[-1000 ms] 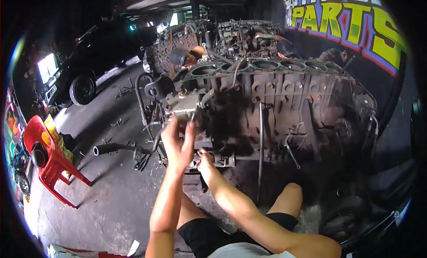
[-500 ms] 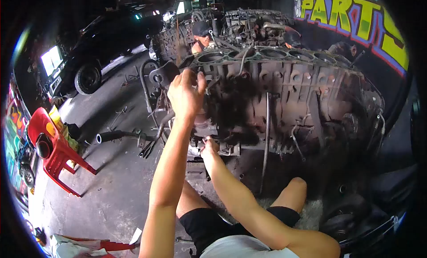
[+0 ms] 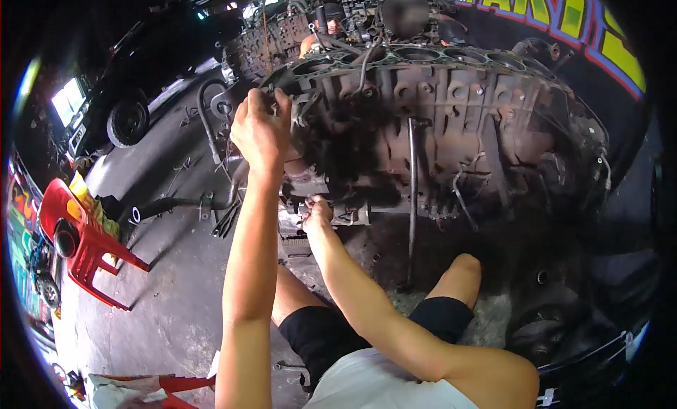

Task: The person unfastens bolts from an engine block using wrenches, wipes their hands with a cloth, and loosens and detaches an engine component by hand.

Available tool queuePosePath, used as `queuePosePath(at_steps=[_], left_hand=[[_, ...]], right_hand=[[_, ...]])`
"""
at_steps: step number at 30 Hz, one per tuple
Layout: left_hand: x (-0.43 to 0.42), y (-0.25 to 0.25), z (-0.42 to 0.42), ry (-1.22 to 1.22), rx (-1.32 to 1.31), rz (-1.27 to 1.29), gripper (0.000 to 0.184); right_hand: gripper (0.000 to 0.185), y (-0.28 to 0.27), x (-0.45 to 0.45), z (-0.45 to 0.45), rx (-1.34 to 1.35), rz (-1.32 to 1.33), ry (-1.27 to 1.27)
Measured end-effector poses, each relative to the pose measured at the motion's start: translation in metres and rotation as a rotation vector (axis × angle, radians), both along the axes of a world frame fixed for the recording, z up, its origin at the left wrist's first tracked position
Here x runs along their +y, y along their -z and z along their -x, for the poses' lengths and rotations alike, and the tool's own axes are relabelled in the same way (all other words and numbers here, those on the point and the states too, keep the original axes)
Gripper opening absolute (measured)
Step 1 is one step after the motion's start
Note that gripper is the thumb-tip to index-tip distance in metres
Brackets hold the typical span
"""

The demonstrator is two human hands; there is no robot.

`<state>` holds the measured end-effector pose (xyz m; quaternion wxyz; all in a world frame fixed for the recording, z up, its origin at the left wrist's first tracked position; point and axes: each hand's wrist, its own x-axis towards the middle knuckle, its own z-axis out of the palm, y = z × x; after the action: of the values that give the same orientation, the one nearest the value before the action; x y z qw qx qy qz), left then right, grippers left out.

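A large rusty engine block (image 3: 451,134) with a row of round cylinder bores along its top stands in front of me. My left hand (image 3: 261,132) is raised at the block's left end, fingers curled and thumb up; what they grip, if anything, is hidden. Lower down, my right hand (image 3: 319,210) reaches to a pale metal part (image 3: 358,216) on the block's lower left side. Its fingers are pressed together there, and whatever is in them is too small to name. A long metal bar (image 3: 413,197) stands upright against the block, right of my right hand.
A red plastic chair (image 3: 95,250) is at left, and a pipe (image 3: 166,206) lies on the floor nearby. Behind the block are more engine parts (image 3: 282,39) and a partly hidden person (image 3: 310,46). A dark vehicle's wheel (image 3: 128,122) shows at upper left.
The view has shifted, so the block and both hands appear farther left and higher. Both hands stay at about the same places on the engine, with fingers still curled.
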<state>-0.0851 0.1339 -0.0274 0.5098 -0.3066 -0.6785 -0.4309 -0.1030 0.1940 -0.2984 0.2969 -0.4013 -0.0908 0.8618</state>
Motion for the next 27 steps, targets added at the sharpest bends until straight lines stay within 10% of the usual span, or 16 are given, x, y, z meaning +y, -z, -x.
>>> queuePosePath(at_steps=[16, 24, 27], left_hand=[[-0.035, 0.072, -0.019, 0.195, 0.079, -0.131, 0.014], [-0.020, 0.265, -0.006, 0.342, -1.070, 0.032, 0.041], [-0.001, 0.296, 0.005, 0.367, -1.099, -0.076, 0.044]], right_hand=[[0.011, 0.016, 0.033, -0.041, 0.176, -0.128, -0.338], [0.025, 0.027, 0.027, -0.053, -0.024, -0.299, -0.236], [0.031, 0.023, 0.027, -0.052, -0.208, -0.417, -0.093]])
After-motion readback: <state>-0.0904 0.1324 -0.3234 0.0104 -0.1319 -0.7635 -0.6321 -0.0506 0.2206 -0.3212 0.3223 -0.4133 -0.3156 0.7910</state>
